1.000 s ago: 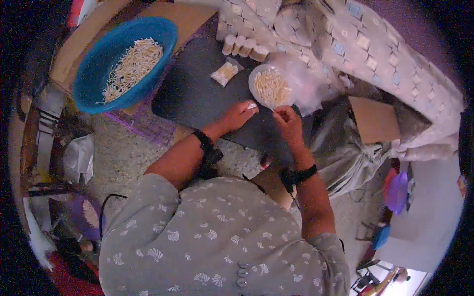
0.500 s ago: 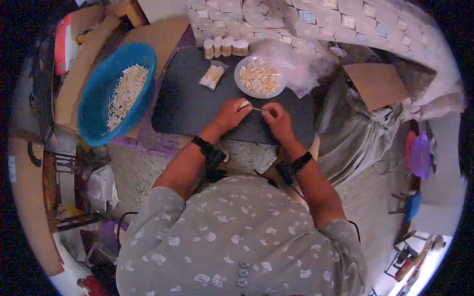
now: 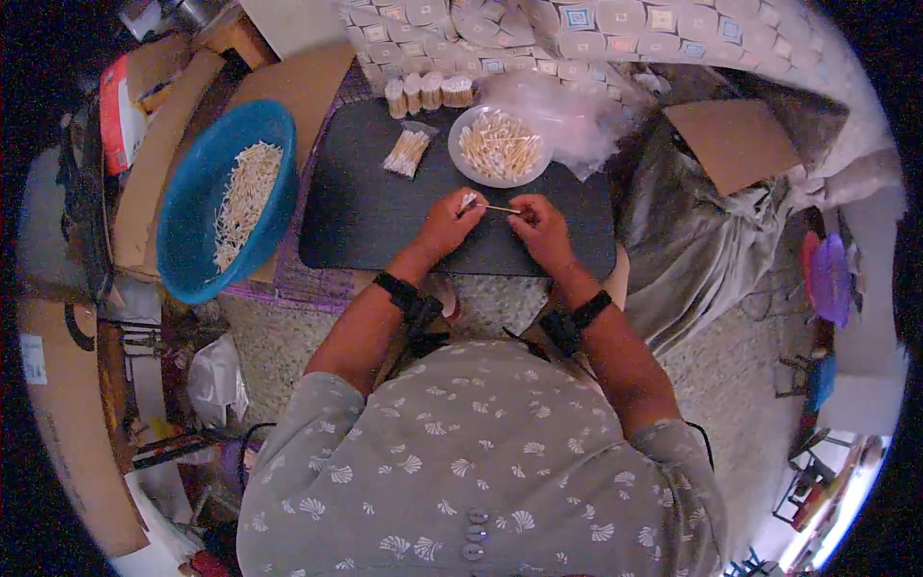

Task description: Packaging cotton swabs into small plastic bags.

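Observation:
Over the near part of the black tabletop (image 3: 356, 226), my left hand (image 3: 448, 223) is closed round a few cotton swabs, and their white tips show between thumb and fingers. My right hand (image 3: 540, 231) pinches the end of a single cotton swab (image 3: 501, 208), which lies level across the gap and reaches my left fingers. Just beyond my hands sits a white bowl (image 3: 454, 162) heaped with loose swabs (image 3: 500, 144). To its left lies a small clear bag of cotton swabs (image 3: 408, 151). Several upright swab bundles (image 3: 433, 91) stand in a row at the table's far edge.
At the left, a large blue basin (image 3: 183, 260) holds a heap of loose swabs (image 3: 247, 202). Clear plastic bags (image 3: 582, 125) lie right of the bowl. Cardboard (image 3: 733, 144) and grey cloth (image 3: 673, 250) are beyond the table's right side. Patterned fabric (image 3: 625, 29) hangs behind.
The view has shifted slightly. More of the single swab now shows between my hands, and it lies flatter. Both hands keep their grip over the same part of the table.

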{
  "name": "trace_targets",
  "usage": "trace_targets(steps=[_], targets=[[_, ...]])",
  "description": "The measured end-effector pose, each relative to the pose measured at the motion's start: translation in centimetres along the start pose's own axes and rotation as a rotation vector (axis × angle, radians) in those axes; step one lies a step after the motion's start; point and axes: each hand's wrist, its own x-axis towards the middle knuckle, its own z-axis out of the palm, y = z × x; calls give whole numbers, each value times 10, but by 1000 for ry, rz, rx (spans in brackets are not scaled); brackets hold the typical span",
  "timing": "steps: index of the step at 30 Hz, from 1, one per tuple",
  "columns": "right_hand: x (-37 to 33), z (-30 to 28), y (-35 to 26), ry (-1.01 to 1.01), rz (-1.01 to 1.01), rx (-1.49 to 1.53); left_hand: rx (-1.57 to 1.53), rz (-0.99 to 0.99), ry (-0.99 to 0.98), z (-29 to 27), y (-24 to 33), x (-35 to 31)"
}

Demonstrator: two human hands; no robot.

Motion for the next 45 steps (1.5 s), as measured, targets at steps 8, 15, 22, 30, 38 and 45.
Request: trace_targets(steps=[8, 15, 22, 30, 38, 45], targets=[[1, 0, 6, 17, -70, -48, -46, 17, 11, -1, 6, 4], [-2, 7, -6, -2, -133, -190, -137, -39, -16, -5, 9, 3], [-1, 8, -12, -68, -201, -191, -168, 15, -9, -2, -1, 5], [37, -30, -51, 22, -243, -282, -274, -29, 99, 2, -3, 1], [74, -36, -55, -423, -328, -637, -289, -65, 66, -5, 5, 0], [89, -36, -51, -324, -126, -389, -269, -89, -12, -4, -3, 0]])
